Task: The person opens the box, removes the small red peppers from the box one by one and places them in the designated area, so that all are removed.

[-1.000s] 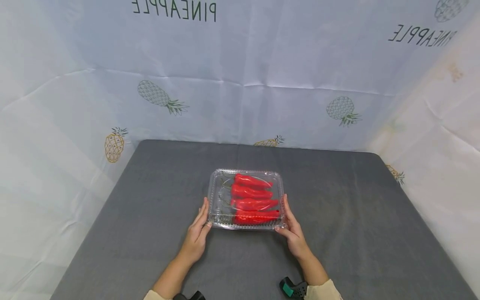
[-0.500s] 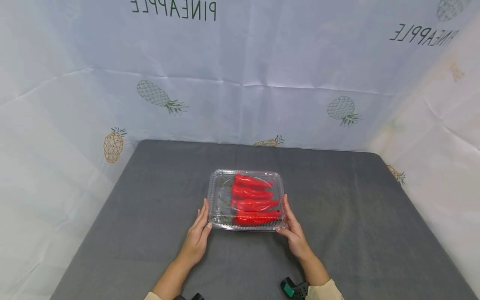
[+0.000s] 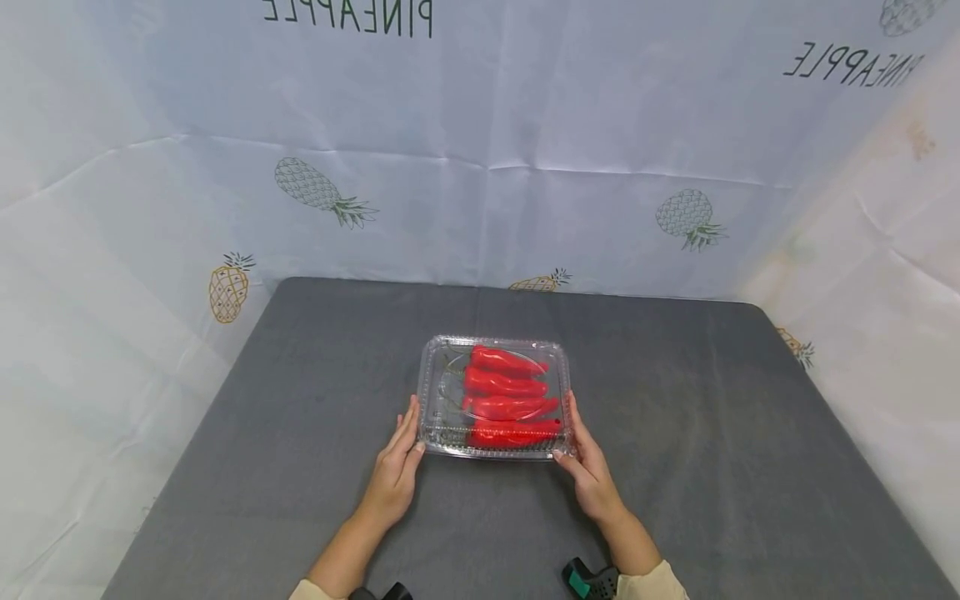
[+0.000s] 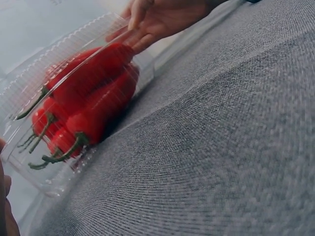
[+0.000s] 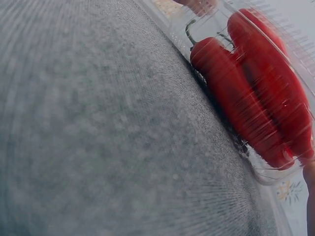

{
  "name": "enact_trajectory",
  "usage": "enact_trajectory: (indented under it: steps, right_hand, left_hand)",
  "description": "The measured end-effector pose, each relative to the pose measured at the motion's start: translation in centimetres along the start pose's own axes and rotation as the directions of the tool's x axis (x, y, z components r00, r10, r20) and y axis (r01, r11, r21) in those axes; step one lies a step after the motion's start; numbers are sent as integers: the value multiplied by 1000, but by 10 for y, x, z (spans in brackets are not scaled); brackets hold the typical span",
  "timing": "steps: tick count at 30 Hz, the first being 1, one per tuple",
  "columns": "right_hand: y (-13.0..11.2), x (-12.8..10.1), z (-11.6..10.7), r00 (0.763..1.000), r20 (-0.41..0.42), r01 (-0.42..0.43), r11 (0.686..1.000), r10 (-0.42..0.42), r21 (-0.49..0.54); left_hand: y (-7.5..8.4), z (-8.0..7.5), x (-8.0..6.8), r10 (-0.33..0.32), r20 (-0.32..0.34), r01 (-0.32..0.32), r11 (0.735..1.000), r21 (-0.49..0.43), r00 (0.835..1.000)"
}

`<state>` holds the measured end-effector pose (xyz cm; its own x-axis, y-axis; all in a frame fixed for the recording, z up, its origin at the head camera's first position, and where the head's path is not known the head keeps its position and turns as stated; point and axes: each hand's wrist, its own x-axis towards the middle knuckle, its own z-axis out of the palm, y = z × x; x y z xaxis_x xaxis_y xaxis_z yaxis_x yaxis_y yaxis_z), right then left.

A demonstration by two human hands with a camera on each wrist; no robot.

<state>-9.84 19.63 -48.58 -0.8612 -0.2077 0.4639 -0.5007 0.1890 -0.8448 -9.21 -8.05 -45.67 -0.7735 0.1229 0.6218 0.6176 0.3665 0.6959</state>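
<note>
Hardly anything has moved since the earlier frames: both hands sit at the same near corners of the box, and only the view has drifted a touch. The clear plastic clamshell box [image 3: 495, 398] lies flat near the middle of the grey worktop [image 3: 712, 467], lid closed, with four red peppers [image 3: 510, 394] packed side by side inside, their green stems pointing to the person's left. The left hand [image 3: 396, 471] lies along the box's left edge, fingers [image 3: 408, 425] straight and together, thumb tip touching the near left corner; it presses against the side rather than curling round it. The right hand [image 3: 588, 467] mirrors it on the right edge, fingers extended along the side and thumb tip at the near right corner. From the left wrist view the right hand [image 4: 162, 17] shows on the far side of the box [image 4: 74, 103], fingertips resting on the lid's rim, the peppers [image 4: 88, 98] seen through the ribbed plastic. The right wrist view shows the peppers [image 5: 251, 93] close up behind the box wall on the grey cloth. Behind the worktop hangs a pale backdrop [image 3: 480, 133] printed with pineapples and mirrored lettering. A dark strap with a green part [image 3: 588, 579] sits at the right wrist, beside a cream sleeve [image 3: 660, 583].
</note>
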Motion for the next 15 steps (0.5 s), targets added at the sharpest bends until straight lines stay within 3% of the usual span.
enact_trajectory:
  steps: [9, 15]
  right_hand:
    - [-7, -2, 0, 998, -26, -54, 990, 51, -128]
    - [-8, -3, 3, 998, -44, -47, 981, 40, -186]
  left_hand:
    - [-2, 1, -1, 10, 1, -10, 1000, 23, 1000]
    - [-3, 0, -2, 0, -5, 0, 1000, 23, 1000]
